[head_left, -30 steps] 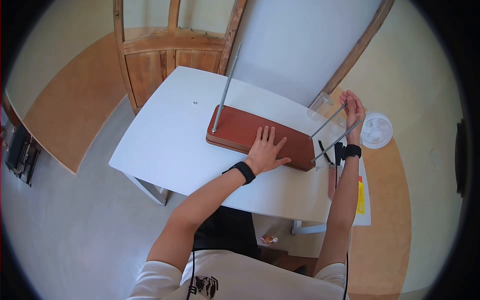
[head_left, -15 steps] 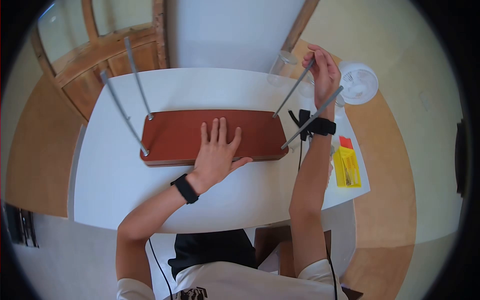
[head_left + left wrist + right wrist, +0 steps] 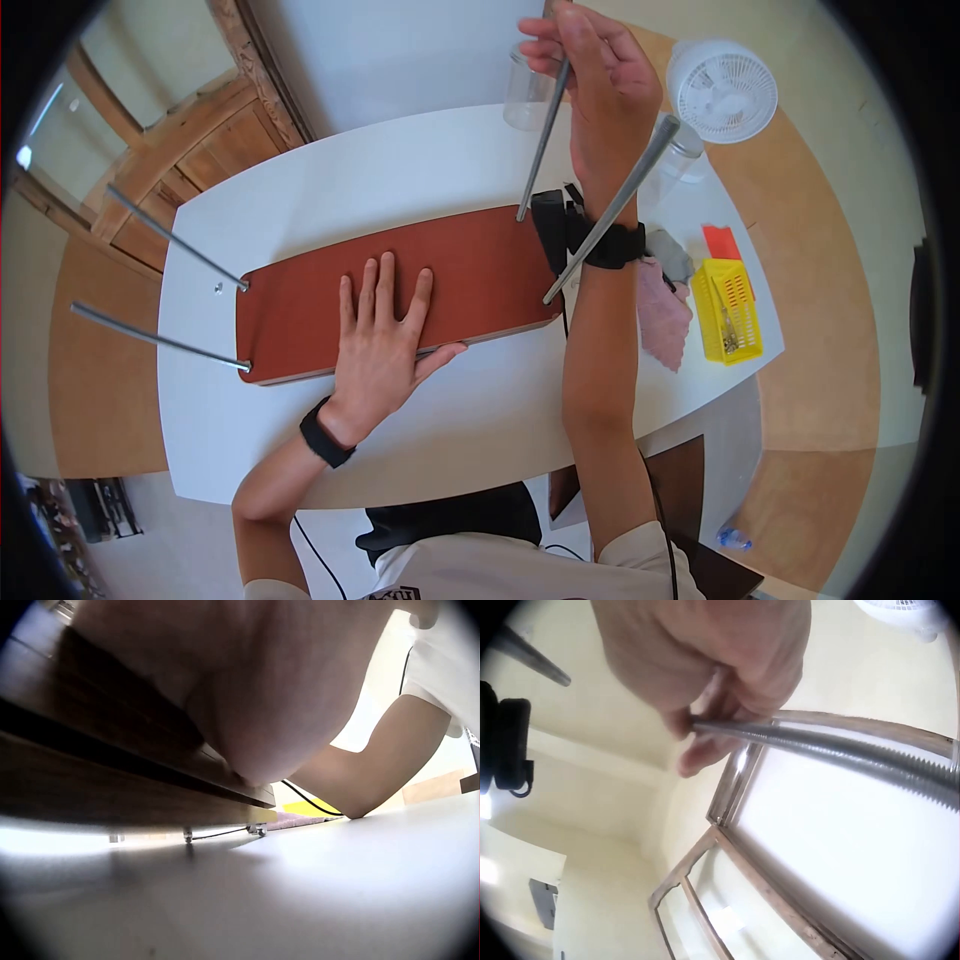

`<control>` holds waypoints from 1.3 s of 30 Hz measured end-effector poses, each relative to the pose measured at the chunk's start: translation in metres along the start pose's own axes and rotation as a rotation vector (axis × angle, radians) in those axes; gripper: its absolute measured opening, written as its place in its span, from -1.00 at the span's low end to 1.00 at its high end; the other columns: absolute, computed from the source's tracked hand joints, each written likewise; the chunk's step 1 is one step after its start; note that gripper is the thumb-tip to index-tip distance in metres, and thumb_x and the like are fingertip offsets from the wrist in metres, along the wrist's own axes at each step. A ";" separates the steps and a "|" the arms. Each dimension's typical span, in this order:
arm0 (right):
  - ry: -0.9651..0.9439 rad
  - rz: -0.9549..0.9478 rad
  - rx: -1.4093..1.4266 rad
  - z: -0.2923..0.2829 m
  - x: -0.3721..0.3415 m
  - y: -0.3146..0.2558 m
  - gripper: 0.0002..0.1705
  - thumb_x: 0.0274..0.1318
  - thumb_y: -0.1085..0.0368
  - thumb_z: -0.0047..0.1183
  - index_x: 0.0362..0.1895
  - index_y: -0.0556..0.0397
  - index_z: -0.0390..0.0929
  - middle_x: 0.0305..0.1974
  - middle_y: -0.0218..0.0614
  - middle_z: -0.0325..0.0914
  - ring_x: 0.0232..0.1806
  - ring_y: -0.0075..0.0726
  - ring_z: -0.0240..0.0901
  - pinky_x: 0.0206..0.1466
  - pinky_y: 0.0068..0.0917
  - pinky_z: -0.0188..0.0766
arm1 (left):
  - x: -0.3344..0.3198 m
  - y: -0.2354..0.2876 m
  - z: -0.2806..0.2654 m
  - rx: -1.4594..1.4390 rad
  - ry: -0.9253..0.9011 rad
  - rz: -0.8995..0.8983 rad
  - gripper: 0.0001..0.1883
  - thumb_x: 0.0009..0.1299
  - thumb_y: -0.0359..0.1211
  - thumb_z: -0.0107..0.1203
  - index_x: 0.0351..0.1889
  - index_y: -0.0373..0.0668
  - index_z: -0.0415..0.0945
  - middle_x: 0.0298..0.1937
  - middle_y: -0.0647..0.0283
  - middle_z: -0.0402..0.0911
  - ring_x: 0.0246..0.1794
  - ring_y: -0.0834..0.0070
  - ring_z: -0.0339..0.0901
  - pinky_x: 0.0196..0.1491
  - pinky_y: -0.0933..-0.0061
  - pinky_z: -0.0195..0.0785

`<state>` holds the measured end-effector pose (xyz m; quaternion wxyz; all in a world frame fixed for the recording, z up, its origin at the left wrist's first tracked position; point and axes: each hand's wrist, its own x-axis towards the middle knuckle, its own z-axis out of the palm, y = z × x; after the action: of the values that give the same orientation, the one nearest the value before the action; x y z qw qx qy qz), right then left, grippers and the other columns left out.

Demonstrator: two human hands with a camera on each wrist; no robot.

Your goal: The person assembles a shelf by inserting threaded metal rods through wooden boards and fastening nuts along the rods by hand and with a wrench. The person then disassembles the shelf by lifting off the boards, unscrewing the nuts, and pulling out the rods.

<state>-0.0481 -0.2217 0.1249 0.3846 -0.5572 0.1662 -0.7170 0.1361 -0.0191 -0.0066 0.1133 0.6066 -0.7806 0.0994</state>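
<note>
A reddish-brown wooden board (image 3: 475, 250) with rounded corners lies on the white table (image 3: 450, 440), a threaded metal rod standing at each corner. My left hand (image 3: 378, 345) presses flat on its top, fingers spread, thumb over the near edge. At the top of the far right rod (image 3: 543, 145), my right hand (image 3: 612, 90) pinches the end between thumb and fingers; the right wrist view shows the thread of this rod (image 3: 840, 754) close up. The near right rod (image 3: 615, 205) passes in front of my right wrist. In the left wrist view, stacked board layers (image 3: 120, 791) sit above small metal nuts (image 3: 259, 829).
Right of my forearm lie a pink cloth (image 3: 660, 315), a grey cloth (image 3: 668, 255) and a yellow basket (image 3: 707, 345) with small metal parts. Glass jars (image 3: 524, 95) and a white fan (image 3: 725, 95) stand beyond. A small nut (image 3: 218, 289) lies left of the board.
The head view has turned and come nearer, so the board appears further left. My left hand stays flat on it; my right hand stays at the far right rod's top, its fingers shifting.
</note>
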 end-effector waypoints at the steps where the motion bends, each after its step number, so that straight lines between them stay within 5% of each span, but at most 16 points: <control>1: -0.025 0.035 0.071 -0.001 0.001 0.000 -0.73 0.39 0.38 0.17 0.06 0.29 0.53 -0.20 -0.14 0.73 -0.25 -0.41 0.69 -0.10 -0.50 0.65 | 0.001 0.001 0.000 -0.004 -0.014 -0.012 -0.06 0.41 0.29 0.09 0.56 -0.16 0.25 0.57 -0.31 0.12 0.59 -0.24 0.07 0.58 -0.22 -0.16; 4: -0.021 -0.063 0.055 0.002 0.003 0.006 -0.77 0.39 0.38 0.17 0.00 0.28 0.51 -0.22 -0.10 0.73 -0.26 -0.41 0.69 -0.12 -0.55 0.65 | 0.003 0.002 0.000 -0.005 -0.056 -0.022 -0.04 0.38 0.29 0.13 0.57 -0.16 0.23 0.59 -0.29 0.09 0.60 -0.23 0.03 0.59 -0.23 -0.18; 12: -0.009 0.034 0.166 0.005 -0.001 -0.001 -0.79 0.37 0.40 0.19 -0.03 0.28 0.55 -0.25 -0.11 0.72 -0.31 -0.47 0.66 -0.22 -0.61 0.60 | 0.007 0.000 -0.001 0.011 -0.108 -0.028 0.02 0.33 0.32 0.16 0.58 -0.14 0.20 0.61 -0.28 0.05 0.62 -0.22 -0.01 0.61 -0.23 -0.22; 20: -0.222 -0.053 0.318 -0.006 0.001 0.020 -0.60 0.53 0.15 -0.01 0.09 0.29 0.58 -0.44 -0.29 0.61 -0.63 -0.73 0.22 -0.56 -0.77 0.08 | 0.007 0.000 0.000 0.013 -0.130 -0.041 0.04 0.32 0.33 0.16 0.59 -0.15 0.19 0.61 -0.29 0.03 0.63 -0.21 -0.03 0.61 -0.23 -0.25; 23: -0.141 -0.077 0.338 0.002 0.003 0.021 -0.59 0.55 0.12 -0.05 0.04 0.26 0.61 -0.49 -0.34 0.58 -0.67 -0.77 0.13 -0.59 -0.77 0.00 | 0.007 0.000 0.000 0.012 -0.130 -0.042 0.03 0.32 0.33 0.16 0.59 -0.15 0.19 0.62 -0.29 0.02 0.64 -0.21 -0.03 0.61 -0.23 -0.25; 26: -0.019 0.000 0.132 0.012 -0.004 0.002 -0.57 0.58 0.08 -0.10 -0.01 0.23 0.62 -0.50 -0.36 0.58 -0.68 -0.77 0.14 -0.61 -0.75 -0.01 | 0.006 0.000 0.000 0.008 -0.126 -0.044 0.03 0.32 0.32 0.16 0.59 -0.15 0.19 0.61 -0.29 0.04 0.63 -0.21 -0.02 0.61 -0.24 -0.23; 36: -0.165 -0.142 0.147 0.003 0.001 0.009 -0.59 0.56 0.09 -0.08 0.01 0.22 0.60 -0.46 -0.33 0.61 -0.67 -0.75 0.24 -0.63 -0.76 0.03 | 0.006 0.000 0.001 0.012 -0.104 -0.033 0.03 0.30 0.32 0.18 0.58 -0.14 0.22 0.59 -0.32 0.08 0.62 -0.22 0.01 0.60 -0.24 -0.20; 39: -0.033 0.001 0.023 0.008 -0.004 -0.001 -0.58 0.57 0.10 -0.11 0.05 0.24 0.56 -0.38 -0.27 0.65 -0.60 -0.68 0.39 -0.58 -0.76 0.17 | 0.006 0.000 0.002 0.013 -0.097 -0.034 0.03 0.30 0.33 0.18 0.58 -0.13 0.22 0.58 -0.31 0.08 0.62 -0.22 0.01 0.60 -0.23 -0.20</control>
<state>-0.0402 -0.2168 0.1255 0.3942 -0.5645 0.1518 -0.7092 0.1347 -0.0251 -0.0065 0.0730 0.6244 -0.7742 0.0730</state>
